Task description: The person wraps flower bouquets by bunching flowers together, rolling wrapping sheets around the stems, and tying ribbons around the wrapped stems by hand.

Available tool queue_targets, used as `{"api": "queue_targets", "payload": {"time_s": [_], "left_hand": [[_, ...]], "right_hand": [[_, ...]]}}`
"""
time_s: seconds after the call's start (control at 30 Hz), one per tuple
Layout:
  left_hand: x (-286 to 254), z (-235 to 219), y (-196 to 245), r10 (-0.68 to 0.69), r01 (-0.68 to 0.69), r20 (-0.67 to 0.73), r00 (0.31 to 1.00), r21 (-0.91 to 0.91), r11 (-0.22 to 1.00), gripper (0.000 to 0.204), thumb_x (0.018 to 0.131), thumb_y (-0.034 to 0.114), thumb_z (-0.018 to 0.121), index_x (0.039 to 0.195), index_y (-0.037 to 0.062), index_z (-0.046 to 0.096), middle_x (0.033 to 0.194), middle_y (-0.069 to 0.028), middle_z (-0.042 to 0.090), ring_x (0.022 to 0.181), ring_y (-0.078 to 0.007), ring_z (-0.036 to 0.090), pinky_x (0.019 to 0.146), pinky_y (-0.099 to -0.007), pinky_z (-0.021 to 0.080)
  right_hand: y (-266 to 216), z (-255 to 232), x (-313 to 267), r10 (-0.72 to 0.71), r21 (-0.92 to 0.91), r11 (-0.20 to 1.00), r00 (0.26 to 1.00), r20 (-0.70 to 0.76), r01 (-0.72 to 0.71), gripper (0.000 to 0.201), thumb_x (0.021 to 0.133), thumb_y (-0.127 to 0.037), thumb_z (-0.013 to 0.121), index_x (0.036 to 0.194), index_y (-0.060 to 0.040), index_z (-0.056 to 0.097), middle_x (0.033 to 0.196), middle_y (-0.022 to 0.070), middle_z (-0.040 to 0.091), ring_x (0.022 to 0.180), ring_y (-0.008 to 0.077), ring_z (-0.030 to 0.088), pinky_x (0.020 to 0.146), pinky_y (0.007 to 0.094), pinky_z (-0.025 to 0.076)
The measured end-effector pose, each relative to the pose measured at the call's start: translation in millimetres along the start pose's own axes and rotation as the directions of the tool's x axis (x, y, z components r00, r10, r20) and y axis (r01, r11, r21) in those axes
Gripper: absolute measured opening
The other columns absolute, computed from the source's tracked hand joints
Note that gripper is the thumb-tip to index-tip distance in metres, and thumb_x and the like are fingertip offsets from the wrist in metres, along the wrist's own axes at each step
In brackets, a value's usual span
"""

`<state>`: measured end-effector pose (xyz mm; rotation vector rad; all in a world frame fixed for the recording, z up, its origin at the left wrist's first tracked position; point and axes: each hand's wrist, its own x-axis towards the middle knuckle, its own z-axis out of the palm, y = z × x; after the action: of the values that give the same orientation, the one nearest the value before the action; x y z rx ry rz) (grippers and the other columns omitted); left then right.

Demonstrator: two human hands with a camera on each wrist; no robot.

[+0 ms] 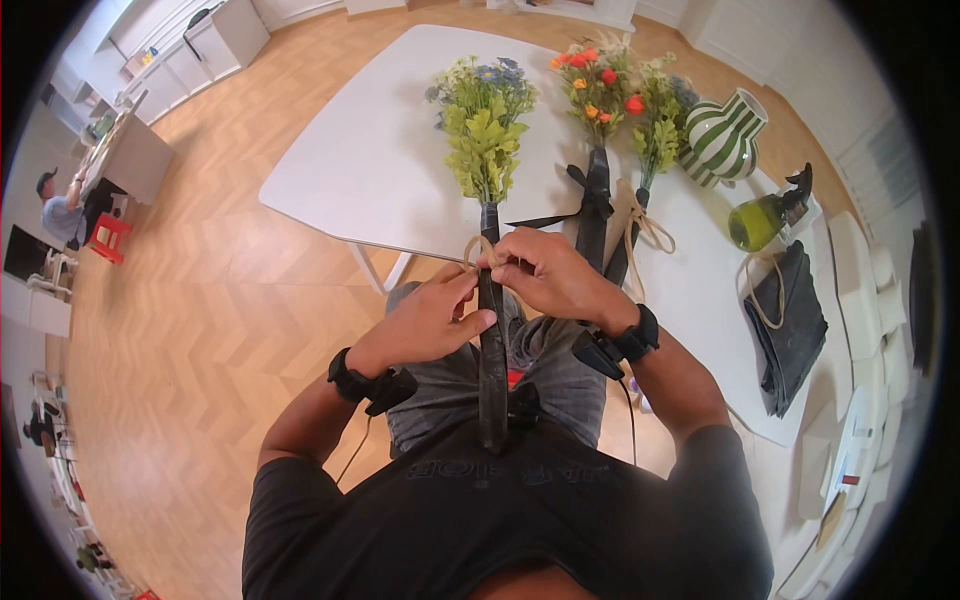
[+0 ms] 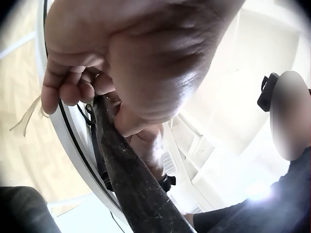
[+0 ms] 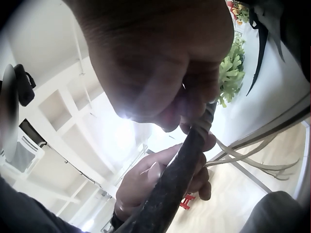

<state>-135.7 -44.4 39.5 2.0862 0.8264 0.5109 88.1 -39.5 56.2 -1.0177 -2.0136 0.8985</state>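
Observation:
A bouquet (image 1: pixel 483 135) of pale green leaves with blue and white flowers stands out over the table edge, its stems wrapped in a long black sleeve (image 1: pixel 491 375). Tan cord (image 1: pixel 479 246) loops round the wrapped stems, and its loose ends (image 3: pixel 265 166) trail off in the right wrist view. My right hand (image 1: pixel 556 274) pinches the cord at the front of the stems. From the other side my left hand (image 1: pixel 428 318) has its curled fingers at the cord, with the thumb against the black wrap. The fingers partly hide the cord's crossing.
On the white table (image 1: pixel 350 150) lie an orange and red bouquet (image 1: pixel 597 90) and another wrapped bouquet (image 1: pixel 655 140) tied with cord. To the right are a green striped vase (image 1: pixel 722 140), a green spray bottle (image 1: pixel 757 222) and folded black cloth (image 1: pixel 787 325). Someone (image 1: pixel 65 210) sits far left.

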Motion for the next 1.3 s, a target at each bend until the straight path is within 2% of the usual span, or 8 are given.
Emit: {"api": "queue_targets", "payload": {"time_s": [0.2,0.27,0.33,0.57,0.77,1.0,1.07,1.3], "left_hand": [[18,-5,4,-0.084,0.093,-0.063,0.994,0.161,0.983,0.045,0.087,0.027,0.069,0.118,-0.0013,0.055,0.102,-0.0160,0.055,0.090,-0.0322,0.061,0.077,-0.0410,0.051],[29,-10,-2,0.058,-0.027,-0.127,0.990,0.231,0.973,0.047,0.085,0.027,0.069,0.121,-0.0008,0.054,0.110,-0.0192,0.057,0.100,-0.0368,0.060,0.082,-0.0451,0.051],[40,-16,-3,0.093,-0.059,-0.144,0.985,0.226,0.972,0.049,0.084,0.030,0.071,0.120,-0.0005,0.056,0.111,-0.0205,0.058,0.098,-0.0390,0.060,0.082,-0.0459,0.051],[54,-28,-9,-0.164,0.169,-0.053,0.985,0.485,0.858,0.043,0.081,0.037,0.073,0.104,0.0011,0.066,0.103,-0.0195,0.062,0.091,-0.0386,0.063,0.080,-0.0442,0.051],[18,-61,-25,-0.135,0.184,-0.128,0.983,0.568,0.802,0.021,0.085,0.024,0.066,0.092,0.0046,0.067,0.094,-0.0161,0.065,0.081,-0.0393,0.063,0.071,-0.0467,0.050],[27,-96,18,0.187,0.088,-0.315,0.930,0.688,0.720,0.008,0.087,0.008,0.060,0.092,0.0046,0.065,0.085,-0.0126,0.058,0.075,-0.0358,0.061,0.066,-0.0435,0.050],[50,-100,19,0.382,-0.086,-0.281,0.880,0.698,0.711,0.008,0.087,0.008,0.060,0.093,0.0040,0.064,0.086,-0.0125,0.057,0.083,-0.0337,0.061,0.070,-0.0426,0.050],[116,-78,7,0.492,-0.283,-0.159,0.856,0.653,0.703,0.019,0.087,0.006,0.061,0.105,0.0049,0.066,0.102,-0.0109,0.062,0.099,-0.0314,0.059,0.084,-0.0370,0.050]], "right_hand": [[4,-6,17,-0.176,-0.210,0.960,0.982,0.065,0.185,0.007,0.085,-0.010,0.063,0.087,-0.0053,0.059,0.077,0.0151,0.057,0.077,0.0348,0.058,0.067,0.0424,0.045],[5,-12,29,-0.157,-0.229,0.959,0.985,0.074,0.170,0.006,0.086,-0.011,0.062,0.088,-0.0059,0.060,0.078,0.0150,0.058,0.078,0.0353,0.058,0.067,0.0427,0.045],[8,-16,39,-0.137,-0.248,0.956,0.987,0.083,0.154,0.005,0.086,-0.012,0.061,0.088,-0.0066,0.060,0.078,0.0148,0.058,0.079,0.0358,0.058,0.068,0.0431,0.045],[34,-6,63,-0.103,-0.372,0.913,0.978,0.183,0.166,0.012,0.086,-0.014,0.063,0.093,-0.0047,0.063,0.079,0.0155,0.062,0.078,0.0351,0.059,0.068,0.0407,0.046],[31,0,73,0.093,-0.247,0.967,0.989,0.115,-0.062,0.016,0.085,-0.014,0.061,0.090,0.0003,0.063,0.076,0.0188,0.066,0.071,0.0347,0.064,0.068,0.0402,0.050],[31,1,80,0.136,-0.306,0.949,0.976,0.171,-0.079,0.018,0.083,-0.016,0.061,0.090,0.0001,0.065,0.077,0.0179,0.066,0.071,0.0328,0.064,0.069,0.0390,0.050],[31,1,81,0.135,-0.321,0.944,0.973,0.186,-0.070,0.018,0.083,-0.016,0.061,0.091,-0.0002,0.066,0.078,0.0179,0.066,0.072,0.0327,0.063,0.069,0.0388,0.050],[34,-1,80,0.194,-0.250,0.958,0.960,0.204,-0.140,0.020,0.082,-0.017,0.064,0.088,0.0005,0.070,0.079,0.0166,0.068,0.075,0.0307,0.065,0.072,0.0395,0.050]]}}
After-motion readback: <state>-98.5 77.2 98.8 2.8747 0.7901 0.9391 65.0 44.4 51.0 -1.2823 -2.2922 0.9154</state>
